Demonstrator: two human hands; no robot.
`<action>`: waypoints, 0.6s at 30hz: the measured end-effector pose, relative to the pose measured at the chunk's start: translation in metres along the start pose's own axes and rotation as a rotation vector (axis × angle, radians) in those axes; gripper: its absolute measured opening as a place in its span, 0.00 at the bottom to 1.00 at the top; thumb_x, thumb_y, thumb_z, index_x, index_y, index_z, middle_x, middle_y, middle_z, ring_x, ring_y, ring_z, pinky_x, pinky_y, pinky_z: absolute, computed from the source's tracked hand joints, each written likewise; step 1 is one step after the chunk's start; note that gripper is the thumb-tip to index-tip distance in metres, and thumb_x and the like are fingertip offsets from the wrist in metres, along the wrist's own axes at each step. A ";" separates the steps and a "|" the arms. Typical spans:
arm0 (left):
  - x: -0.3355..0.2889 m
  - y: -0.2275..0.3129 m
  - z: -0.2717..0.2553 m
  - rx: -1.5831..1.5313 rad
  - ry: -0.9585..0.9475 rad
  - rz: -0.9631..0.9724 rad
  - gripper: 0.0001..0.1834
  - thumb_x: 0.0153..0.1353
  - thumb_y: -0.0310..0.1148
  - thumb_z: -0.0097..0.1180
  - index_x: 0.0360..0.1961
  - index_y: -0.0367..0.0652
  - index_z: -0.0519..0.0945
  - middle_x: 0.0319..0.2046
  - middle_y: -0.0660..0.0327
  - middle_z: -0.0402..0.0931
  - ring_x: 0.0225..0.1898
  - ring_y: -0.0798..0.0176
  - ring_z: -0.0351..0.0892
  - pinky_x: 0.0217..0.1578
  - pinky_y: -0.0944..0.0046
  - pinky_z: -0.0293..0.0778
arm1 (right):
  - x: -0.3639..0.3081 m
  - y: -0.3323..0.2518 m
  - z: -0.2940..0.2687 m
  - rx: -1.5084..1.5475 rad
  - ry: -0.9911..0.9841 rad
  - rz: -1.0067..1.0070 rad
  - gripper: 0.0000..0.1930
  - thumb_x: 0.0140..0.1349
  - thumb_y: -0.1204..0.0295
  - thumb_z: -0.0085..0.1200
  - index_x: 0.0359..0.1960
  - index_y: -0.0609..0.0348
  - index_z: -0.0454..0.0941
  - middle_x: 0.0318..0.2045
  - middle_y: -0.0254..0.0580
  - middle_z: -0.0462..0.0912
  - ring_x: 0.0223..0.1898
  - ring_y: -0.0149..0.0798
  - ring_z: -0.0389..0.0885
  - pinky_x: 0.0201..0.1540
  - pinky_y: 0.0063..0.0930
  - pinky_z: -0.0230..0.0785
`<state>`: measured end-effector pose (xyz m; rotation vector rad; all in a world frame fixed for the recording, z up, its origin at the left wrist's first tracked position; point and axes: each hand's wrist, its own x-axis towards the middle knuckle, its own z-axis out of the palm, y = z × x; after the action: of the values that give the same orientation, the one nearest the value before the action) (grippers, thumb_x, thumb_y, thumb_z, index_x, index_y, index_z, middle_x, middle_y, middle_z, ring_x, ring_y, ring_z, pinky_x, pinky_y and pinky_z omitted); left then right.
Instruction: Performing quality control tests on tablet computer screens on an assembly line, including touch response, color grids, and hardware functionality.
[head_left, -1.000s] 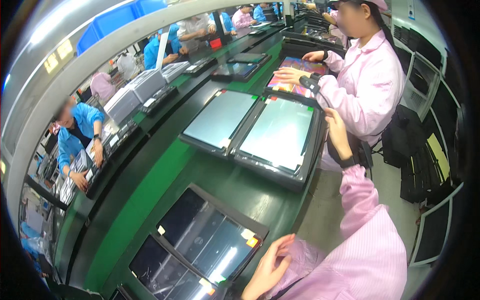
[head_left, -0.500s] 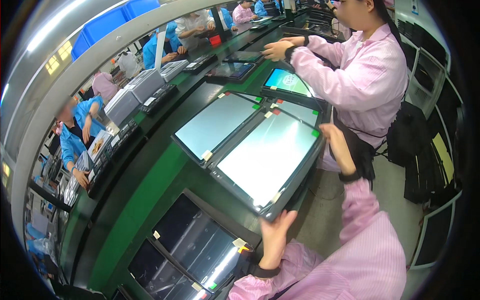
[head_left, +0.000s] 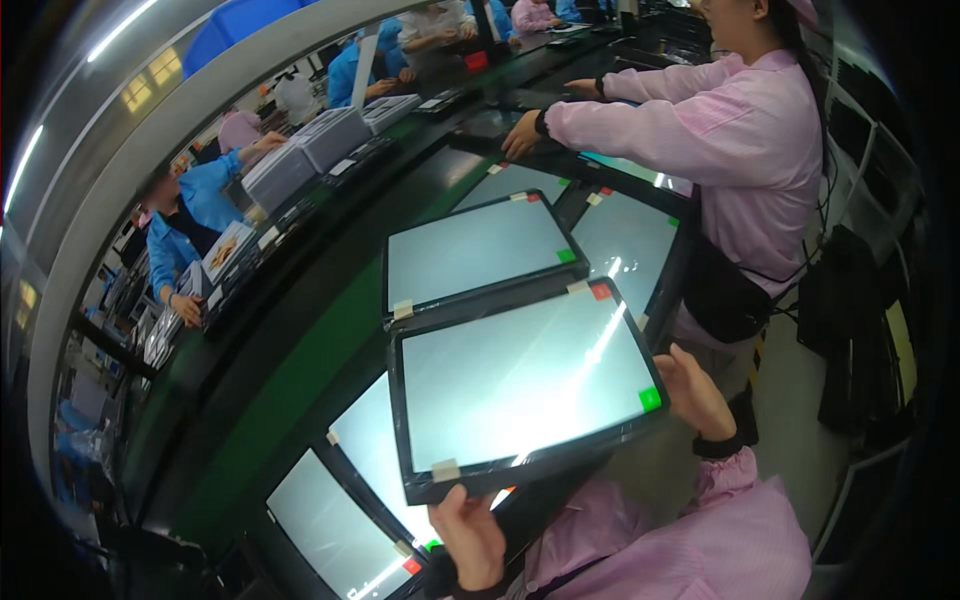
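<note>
A black tray [head_left: 430, 492] with two tablets in it is held up between my hands, tilted over the line. Both tablets, the nearer one [head_left: 530, 375] and the farther one [head_left: 480, 250], show blank white screens with small red, green and cream tabs at their corners. My left hand [head_left: 468, 540] grips the tray's near edge, thumb on top. At the right edge, my right hand [head_left: 697, 393] is closed on the tray, some fingers hidden beneath it. Partly under the tray lie two more lit tablets, one at the lower left [head_left: 320, 520] and another beside it [head_left: 370, 440].
Beyond the tray, more lit tablets [head_left: 635, 245] lie on the dark green conveyor [head_left: 270, 420]. A co-worker in pink [head_left: 700, 130] reaches over the line at the right. Across it, a person in blue [head_left: 190, 230] works near grey boxes [head_left: 290, 175]. A metal rail [head_left: 110, 200] arches overhead.
The tray has come nearer to me and turned, uncovering tablets behind it. The near tablets at the lower left went from dark to lit white. The co-worker's arms have stretched farther over the line.
</note>
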<state>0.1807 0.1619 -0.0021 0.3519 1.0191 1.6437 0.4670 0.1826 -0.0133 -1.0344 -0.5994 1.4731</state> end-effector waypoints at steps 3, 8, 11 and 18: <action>-0.001 0.034 -0.055 -0.005 0.023 0.017 0.25 0.48 0.29 0.51 0.50 0.35 0.67 0.40 0.55 0.73 0.38 0.58 0.78 0.37 0.54 0.78 | 0.019 0.022 0.027 0.246 -0.219 0.066 0.34 0.66 0.46 0.36 0.55 0.71 0.66 0.50 0.53 0.74 0.50 0.42 0.74 0.55 0.33 0.65; -0.016 0.091 -0.123 0.083 -0.031 0.126 0.22 0.50 0.35 0.50 0.46 0.35 0.72 0.37 0.56 0.77 0.39 0.59 0.78 0.41 0.60 0.76 | 0.069 0.041 0.050 0.715 -0.403 -0.020 0.36 0.65 0.45 0.36 0.62 0.66 0.58 0.52 0.51 0.71 0.49 0.45 0.73 0.54 0.36 0.65; -0.009 0.114 -0.158 0.071 0.018 0.188 0.25 0.45 0.31 0.48 0.47 0.31 0.72 0.37 0.55 0.76 0.38 0.56 0.78 0.40 0.62 0.76 | 0.052 0.032 0.078 0.510 -0.188 -0.002 0.41 0.61 0.40 0.39 0.66 0.58 0.51 0.54 0.54 0.68 0.48 0.47 0.74 0.49 0.35 0.68; 0.014 0.184 -0.232 0.138 -0.107 0.113 0.25 0.47 0.33 0.42 0.47 0.31 0.74 0.38 0.53 0.79 0.37 0.55 0.80 0.40 0.61 0.77 | 0.055 0.061 0.104 0.369 -0.354 -0.015 0.38 0.61 0.38 0.37 0.60 0.60 0.58 0.43 0.50 0.77 0.40 0.38 0.77 0.40 0.30 0.71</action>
<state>-0.1014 0.0711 -0.0001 0.5930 1.0501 1.6399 0.3505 0.2443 -0.0291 -0.4850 -0.5521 1.6903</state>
